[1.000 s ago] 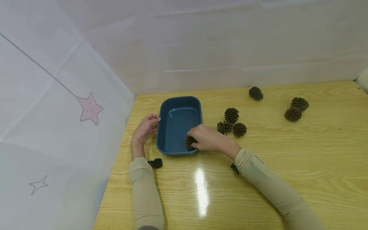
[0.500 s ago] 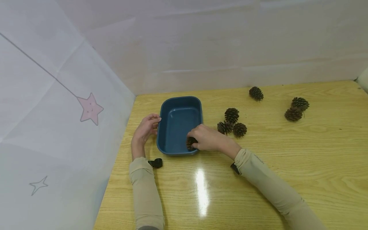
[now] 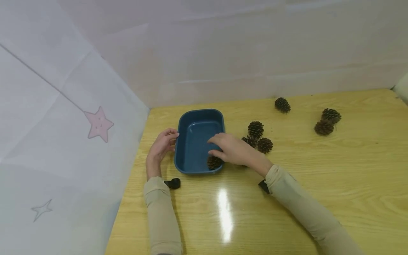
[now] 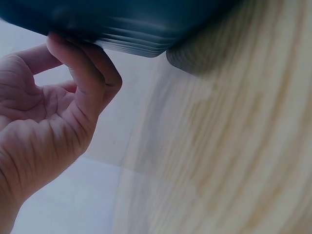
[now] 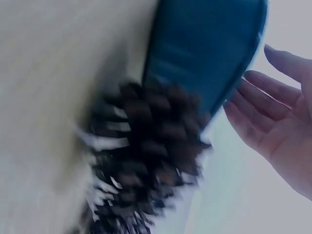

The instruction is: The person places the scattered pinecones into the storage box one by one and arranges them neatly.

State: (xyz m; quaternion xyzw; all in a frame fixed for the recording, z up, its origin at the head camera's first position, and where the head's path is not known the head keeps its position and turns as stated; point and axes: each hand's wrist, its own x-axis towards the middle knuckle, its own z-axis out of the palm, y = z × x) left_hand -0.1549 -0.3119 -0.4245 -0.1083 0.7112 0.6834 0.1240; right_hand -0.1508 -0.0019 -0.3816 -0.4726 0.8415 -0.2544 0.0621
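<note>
A blue rectangular tub [image 3: 197,145] stands on the wooden table. One brown pine cone [image 3: 214,163] lies inside it, in the near right corner. My right hand [image 3: 236,150] is over the tub's right wall, just above that cone, thumb and fingers spread apart and holding nothing. On the opposite side, my left hand [image 3: 162,144] touches the outer left wall with bent, relaxed fingers. The left wrist view shows those fingertips against the tub's outside [image 4: 131,36]. In the right wrist view, a blurred pine cone [image 5: 151,141] is in the foreground, beside the right hand [image 5: 285,117].
Right of the tub sits a cluster of pine cones [image 3: 256,129], partly hidden by the right hand. A single pine cone [image 3: 282,105] lies near the table's back edge, and a touching pair [image 3: 324,127] farther right. A papered wall [image 3: 204,60] rises behind the table [image 3: 287,212].
My right hand has let go of the pine cone in the tub and lifted slightly, its fingers spreading. The left hand stays at the tub's left wall.
</note>
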